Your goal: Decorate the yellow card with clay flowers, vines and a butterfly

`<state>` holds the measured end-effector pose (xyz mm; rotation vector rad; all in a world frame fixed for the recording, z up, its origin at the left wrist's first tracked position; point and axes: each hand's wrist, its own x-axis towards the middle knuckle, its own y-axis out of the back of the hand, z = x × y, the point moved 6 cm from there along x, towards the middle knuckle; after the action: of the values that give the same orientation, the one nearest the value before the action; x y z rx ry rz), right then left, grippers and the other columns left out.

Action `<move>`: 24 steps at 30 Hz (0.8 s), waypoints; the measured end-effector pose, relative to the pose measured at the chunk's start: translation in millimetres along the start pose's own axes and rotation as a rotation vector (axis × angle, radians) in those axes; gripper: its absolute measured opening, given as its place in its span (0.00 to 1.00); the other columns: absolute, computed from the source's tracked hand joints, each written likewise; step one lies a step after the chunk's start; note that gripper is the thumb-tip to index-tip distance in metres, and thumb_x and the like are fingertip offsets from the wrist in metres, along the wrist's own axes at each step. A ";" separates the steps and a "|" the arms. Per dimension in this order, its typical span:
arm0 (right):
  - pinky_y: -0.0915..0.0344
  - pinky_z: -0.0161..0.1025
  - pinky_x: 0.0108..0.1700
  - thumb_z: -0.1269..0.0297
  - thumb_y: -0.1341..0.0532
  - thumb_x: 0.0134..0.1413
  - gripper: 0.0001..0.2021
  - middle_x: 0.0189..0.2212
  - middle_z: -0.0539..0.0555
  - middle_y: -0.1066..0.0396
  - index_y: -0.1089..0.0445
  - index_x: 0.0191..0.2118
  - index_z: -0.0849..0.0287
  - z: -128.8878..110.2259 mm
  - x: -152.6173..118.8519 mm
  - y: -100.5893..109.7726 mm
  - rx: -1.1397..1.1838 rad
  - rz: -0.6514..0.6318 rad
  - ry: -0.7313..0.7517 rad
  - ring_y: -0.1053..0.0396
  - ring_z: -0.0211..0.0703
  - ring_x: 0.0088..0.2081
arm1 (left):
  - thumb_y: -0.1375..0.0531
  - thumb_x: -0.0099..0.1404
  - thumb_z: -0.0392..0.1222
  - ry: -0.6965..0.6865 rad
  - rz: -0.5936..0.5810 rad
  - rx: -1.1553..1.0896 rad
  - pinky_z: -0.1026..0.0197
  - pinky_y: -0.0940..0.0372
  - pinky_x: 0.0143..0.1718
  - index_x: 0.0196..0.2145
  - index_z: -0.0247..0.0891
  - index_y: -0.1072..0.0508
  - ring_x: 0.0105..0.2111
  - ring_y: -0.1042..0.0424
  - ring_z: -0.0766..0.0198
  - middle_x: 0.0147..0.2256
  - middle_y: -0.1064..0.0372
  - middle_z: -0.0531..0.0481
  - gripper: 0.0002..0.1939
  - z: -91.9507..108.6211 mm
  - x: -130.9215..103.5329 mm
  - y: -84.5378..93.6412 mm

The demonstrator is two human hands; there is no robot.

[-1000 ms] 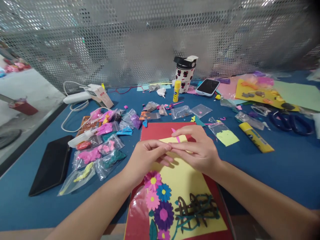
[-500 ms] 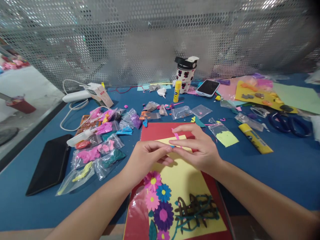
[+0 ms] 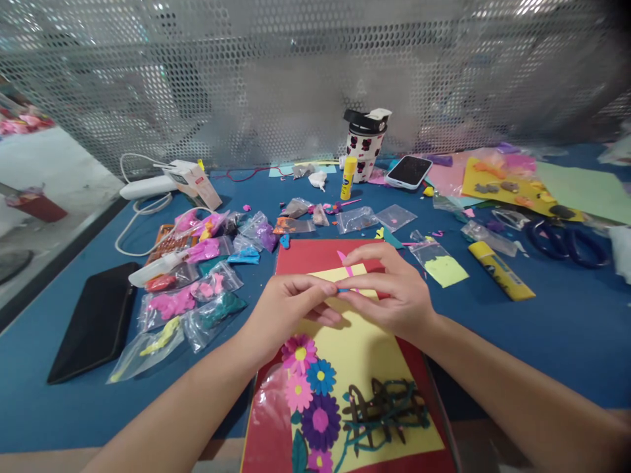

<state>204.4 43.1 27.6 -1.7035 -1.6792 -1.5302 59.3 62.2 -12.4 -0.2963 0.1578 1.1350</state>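
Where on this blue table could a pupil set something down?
Two bare patches: between the yellow tube and right forearm, and between the flat black case and left forearm. Crowded: left of the red board, with clay bags, and beyond it, with small bags and scraps.

Blue bit (image 3: 342, 290) mostly covered by fingertips of left hand (image 3: 300, 299) and right hand (image 3: 394, 286); shape too small to tell. Pink strip (image 3: 345, 261) partly hidden behind right-hand fingers. Hands block upper part of yellow sheet (image 3: 365, 341). Red board (image 3: 310, 255) and lowest pink flower (image 3: 320, 461) cut by bottom edge. Dark blue loops (image 3: 589, 247), probably scissor handles; blades not visible. Print on yellow tube (image 3: 500, 270) unreadable. Green paper (image 3: 586, 187) cut at right edge. Background through perforated screen (image 3: 296, 85) blurred.
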 end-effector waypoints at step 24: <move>0.34 0.44 0.42 0.69 0.33 0.51 0.06 0.37 0.52 0.27 0.23 0.36 0.50 -4.0 -1.3 2.0 -0.112 0.036 0.077 0.28 0.43 0.40 | 0.33 0.57 0.44 -0.052 0.057 0.039 0.69 0.26 0.27 0.28 0.36 0.21 0.21 0.24 0.66 0.21 0.24 0.51 0.08 1.2 1.0 4.3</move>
<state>204.7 38.7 29.0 -1.6961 -1.5432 -1.6799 55.8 65.2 -12.2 -0.2289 0.1432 1.1936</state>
